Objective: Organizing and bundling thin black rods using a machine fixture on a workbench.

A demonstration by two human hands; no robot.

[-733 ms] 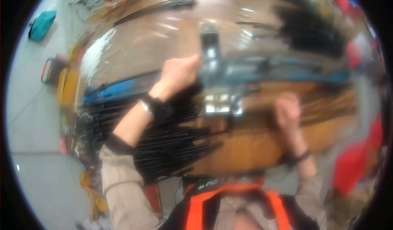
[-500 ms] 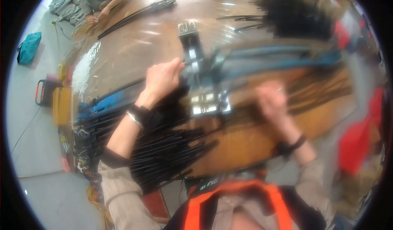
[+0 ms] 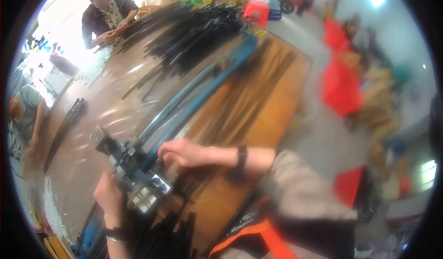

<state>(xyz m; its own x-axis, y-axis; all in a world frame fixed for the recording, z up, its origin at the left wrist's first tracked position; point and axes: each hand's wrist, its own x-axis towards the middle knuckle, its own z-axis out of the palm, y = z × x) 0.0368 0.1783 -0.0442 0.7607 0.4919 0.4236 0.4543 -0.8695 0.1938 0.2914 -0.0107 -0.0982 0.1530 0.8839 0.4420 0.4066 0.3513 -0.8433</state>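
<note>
A dark metal fixture (image 3: 130, 160) with bright steel blocks at its ends sits on the table, joined to two long blue rails (image 3: 196, 100). My left hand (image 3: 109, 195) is closed against the fixture's left side; whatever its fingers hold is hidden. My right hand (image 3: 182, 152) is on the other side, by the lower end of the rails, with its fingers curled in a pinch. Anything in that pinch is too small and blurred to make out. Beside the fixture's near end lie several thin black rods (image 3: 170, 236).
More black rods (image 3: 184, 40) are piled across the table's far part. Brown strips (image 3: 249, 90) lie along the right side. A small rod bundle (image 3: 64, 130) and white pieces (image 3: 54, 210) lie left. One person (image 3: 108, 17) sits at the far edge, another (image 3: 27, 116) at the left.
My view has swung to the right, so the table appears tilted. My right hand has come in from the right to the fixture. The left hand stays beside it.
</note>
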